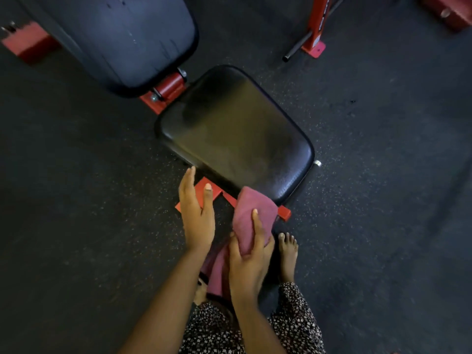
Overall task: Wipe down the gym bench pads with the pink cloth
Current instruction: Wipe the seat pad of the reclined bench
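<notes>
- Patterned skirt [293,325] at bottom edge, nearest the lens, dark with small pale flowers; both forearms reach forward over it.
- Floor [76,200]: dark speckled rubber, fills most of the view.
- Back pad [127,34] top left, dark blue-black, tilted, small scuffs on the surface.
- Seat pad [235,129] centre, black, glossy, rounded corners, just beyond the hands; apart from the back pad, red hinge bracket [168,89] between them.
- Red base frame [212,192] shows under the seat pad's near edge, flat on the floor.
- Red upright [316,24] with a dark bar leaning at it, top right, well apart from the bench.
- Pink cloth [252,215]: folded, top end touching the near corner of the seat pad, the rest hanging down toward the skirt.
- Right hand [251,254] closed round the cloth's middle, thumb laid up its face.
- Left hand [196,213] holds nothing, fingers straight and together, thumb out, just beside the cloth over the base frame.
- Bare foot [287,254] on the floor right of the cloth.
</notes>
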The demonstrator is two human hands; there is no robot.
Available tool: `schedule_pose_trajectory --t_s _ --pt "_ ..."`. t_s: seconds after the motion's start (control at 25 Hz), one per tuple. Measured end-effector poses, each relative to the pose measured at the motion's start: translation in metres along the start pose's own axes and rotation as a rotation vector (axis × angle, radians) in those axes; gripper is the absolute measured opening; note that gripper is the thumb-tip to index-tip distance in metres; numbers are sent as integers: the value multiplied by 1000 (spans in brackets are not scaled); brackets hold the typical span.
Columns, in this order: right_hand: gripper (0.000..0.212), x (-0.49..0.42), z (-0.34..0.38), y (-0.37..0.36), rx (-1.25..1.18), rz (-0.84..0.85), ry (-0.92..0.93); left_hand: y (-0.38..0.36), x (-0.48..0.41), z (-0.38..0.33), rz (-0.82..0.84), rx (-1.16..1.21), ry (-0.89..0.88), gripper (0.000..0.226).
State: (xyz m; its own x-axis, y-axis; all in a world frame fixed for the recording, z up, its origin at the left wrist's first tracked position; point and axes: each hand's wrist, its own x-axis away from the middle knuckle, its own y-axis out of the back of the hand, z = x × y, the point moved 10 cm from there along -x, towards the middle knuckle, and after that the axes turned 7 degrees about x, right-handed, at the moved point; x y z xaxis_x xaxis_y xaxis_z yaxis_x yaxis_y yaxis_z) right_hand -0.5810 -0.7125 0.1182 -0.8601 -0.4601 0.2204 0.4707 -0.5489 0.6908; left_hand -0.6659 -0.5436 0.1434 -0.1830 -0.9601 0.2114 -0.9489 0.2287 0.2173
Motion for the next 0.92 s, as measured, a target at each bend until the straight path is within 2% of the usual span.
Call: schedule_pose_trajectory --t_s 0.12,0.2,0.36,0.4,0.48,0.6,0.76,0.84,0.92 --pt "64 -2 96 59 291 15 464 4 17 44 -198 478 434 46" --pt "55 -25 129 57 582 64 773 -5 32 68 -292 716 609 49" --pt "46 -47 147 -14 1073 302 1487 -25 48 77 -449 934 699 54" --pt "46 -50 138 -29 1138 385 1665 -28 50 79 -485 963 723 50" --pt "44 -58 132 -49 1218 495 1889 -36 51 84 -550 1024 757 38" --pt "32 -62 169 -86 1195 540 2045 -48 44 81 -639 1086 794 34" --pt "38 -67 227 -143 1205 597 2079 -59 -4 68 -637 1146 753 53" --pt "42 -69 247 -162 1168 622 2065 -58 -34 68 -593 1073 702 75" --pt "44 -80 262 -178 1154 656 2001 -49 -48 66 -649 878 694 62"
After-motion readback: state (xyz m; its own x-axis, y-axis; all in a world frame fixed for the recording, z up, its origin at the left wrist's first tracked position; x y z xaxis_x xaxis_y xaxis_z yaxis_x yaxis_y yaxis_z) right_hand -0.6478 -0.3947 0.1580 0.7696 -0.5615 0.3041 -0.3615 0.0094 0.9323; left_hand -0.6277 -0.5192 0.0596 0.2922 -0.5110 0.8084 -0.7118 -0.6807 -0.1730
